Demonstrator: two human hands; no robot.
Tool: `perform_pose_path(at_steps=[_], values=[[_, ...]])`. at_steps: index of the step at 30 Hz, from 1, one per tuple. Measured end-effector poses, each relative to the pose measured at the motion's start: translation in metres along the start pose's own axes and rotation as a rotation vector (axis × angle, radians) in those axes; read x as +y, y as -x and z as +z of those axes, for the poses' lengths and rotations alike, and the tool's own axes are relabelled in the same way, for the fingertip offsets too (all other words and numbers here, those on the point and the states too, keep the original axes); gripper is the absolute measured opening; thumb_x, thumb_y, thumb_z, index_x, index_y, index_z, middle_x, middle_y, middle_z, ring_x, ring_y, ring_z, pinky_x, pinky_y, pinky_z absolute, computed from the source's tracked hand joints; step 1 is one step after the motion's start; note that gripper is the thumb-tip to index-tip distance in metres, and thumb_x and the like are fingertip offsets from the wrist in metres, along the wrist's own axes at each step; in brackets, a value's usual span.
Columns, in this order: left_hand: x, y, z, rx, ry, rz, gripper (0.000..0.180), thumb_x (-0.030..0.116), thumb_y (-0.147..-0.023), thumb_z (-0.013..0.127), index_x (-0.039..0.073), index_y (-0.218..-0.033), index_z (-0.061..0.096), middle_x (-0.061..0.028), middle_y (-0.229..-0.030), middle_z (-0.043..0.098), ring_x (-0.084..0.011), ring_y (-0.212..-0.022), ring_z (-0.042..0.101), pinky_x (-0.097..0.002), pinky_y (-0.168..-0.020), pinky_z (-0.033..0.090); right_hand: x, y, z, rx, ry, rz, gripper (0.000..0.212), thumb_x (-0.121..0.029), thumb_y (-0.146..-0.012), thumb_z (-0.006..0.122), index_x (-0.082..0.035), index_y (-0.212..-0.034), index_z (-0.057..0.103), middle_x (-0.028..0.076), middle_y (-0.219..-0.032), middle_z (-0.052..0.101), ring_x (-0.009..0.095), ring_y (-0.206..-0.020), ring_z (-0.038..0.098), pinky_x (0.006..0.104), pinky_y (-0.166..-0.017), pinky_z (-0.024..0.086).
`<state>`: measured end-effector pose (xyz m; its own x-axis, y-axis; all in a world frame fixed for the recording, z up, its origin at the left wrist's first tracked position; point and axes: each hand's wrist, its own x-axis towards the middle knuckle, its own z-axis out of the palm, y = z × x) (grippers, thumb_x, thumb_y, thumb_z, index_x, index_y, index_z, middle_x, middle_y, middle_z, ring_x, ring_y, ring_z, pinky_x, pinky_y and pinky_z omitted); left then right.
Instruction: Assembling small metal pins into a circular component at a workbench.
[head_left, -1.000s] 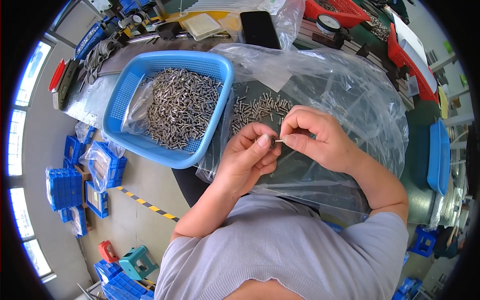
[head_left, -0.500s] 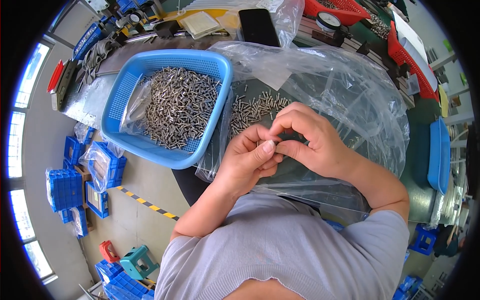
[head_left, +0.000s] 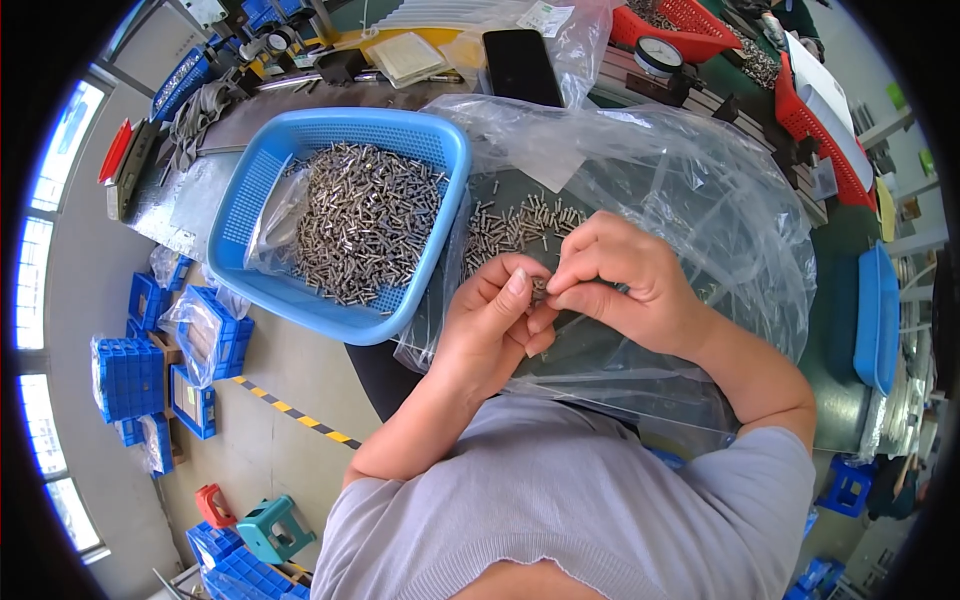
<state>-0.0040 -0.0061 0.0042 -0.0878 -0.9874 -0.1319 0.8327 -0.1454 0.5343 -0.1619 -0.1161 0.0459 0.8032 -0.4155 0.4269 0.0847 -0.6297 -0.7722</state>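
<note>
My left hand (head_left: 485, 325) is closed with its fingers curled around a few small metal pins (head_left: 540, 287), whose ends show past the thumb. Thumb and forefinger of my right hand (head_left: 630, 285) pinch together right beside those pins; whatever lies between these fingertips is too small to make out. Just beyond both hands, a loose pile of similar metal pins (head_left: 510, 228) rests on clear plastic sheeting (head_left: 680, 190). To the left stands a blue perforated basket (head_left: 340, 318) heaped with many more pins (head_left: 370, 220).
Past the sheeting lie a black phone (head_left: 522, 66) and a dial gauge (head_left: 658, 56). Red baskets (head_left: 685, 40) stand at the far right, and a blue tray (head_left: 876, 318) sits at the right edge. Stacked blue crates (head_left: 130, 378) are on the floor at left.
My fingertips have parted a little, so the pins in my left hand now show. The whole view has shifted slightly. A person's arm has come into sight at the upper right.
</note>
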Motion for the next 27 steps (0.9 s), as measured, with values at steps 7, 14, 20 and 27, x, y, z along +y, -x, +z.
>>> perform_pose_path(at_steps=[7, 14, 20, 27], values=[[0.002, -0.001, -0.002, 0.002, 0.013, 0.027, 0.019, 0.025, -0.095, 0.055, 0.007, -0.103, 0.054, -0.0074, -0.091, 0.057, -0.0085, -0.064, 0.039, -0.0218, -0.054, 0.035, 0.027, 0.001, -0.014, 0.104, 0.388, 0.166, 0.017, -0.004, -0.072, 0.069, -0.007, -0.089, 0.066, 0.006, -0.084, 0.059, 0.026, -0.082, 0.057, 0.0347, -0.070, 0.048], [0.001, -0.001, -0.002, 0.001, 0.023, 0.035, 0.019, 0.024, -0.095, 0.054, 0.007, -0.103, 0.054, -0.0071, -0.091, 0.057, -0.0083, -0.065, 0.039, -0.0214, -0.055, 0.034, 0.030, 0.000, -0.009, -0.032, 0.494, 0.094, 0.019, -0.005, -0.069, 0.071, -0.006, -0.086, 0.065, 0.006, -0.087, 0.055, 0.026, -0.086, 0.054, 0.0354, -0.072, 0.046], [0.001, -0.002, -0.001, -0.008, 0.015, 0.044, 0.018, 0.023, -0.095, 0.054, 0.007, -0.103, 0.054, -0.0071, -0.090, 0.056, -0.0085, -0.065, 0.039, -0.0217, -0.055, 0.034, 0.031, 0.000, -0.008, -0.027, 0.512, 0.058, 0.016, -0.005, -0.067, 0.071, -0.004, -0.079, 0.061, 0.007, -0.086, 0.054, 0.027, -0.083, 0.052, 0.0366, -0.071, 0.044], [0.003, 0.000, -0.002, -0.028, 0.015, 0.013, 0.019, 0.025, -0.095, 0.055, 0.007, -0.100, 0.052, -0.0083, -0.085, 0.056, -0.0076, -0.059, 0.036, -0.0210, -0.051, 0.031, 0.010, -0.003, -0.010, -0.040, 0.053, 0.261, 0.012, -0.009, -0.079, 0.068, -0.004, -0.082, 0.058, 0.005, -0.085, 0.055, 0.018, -0.076, 0.053, 0.0287, -0.069, 0.043]])
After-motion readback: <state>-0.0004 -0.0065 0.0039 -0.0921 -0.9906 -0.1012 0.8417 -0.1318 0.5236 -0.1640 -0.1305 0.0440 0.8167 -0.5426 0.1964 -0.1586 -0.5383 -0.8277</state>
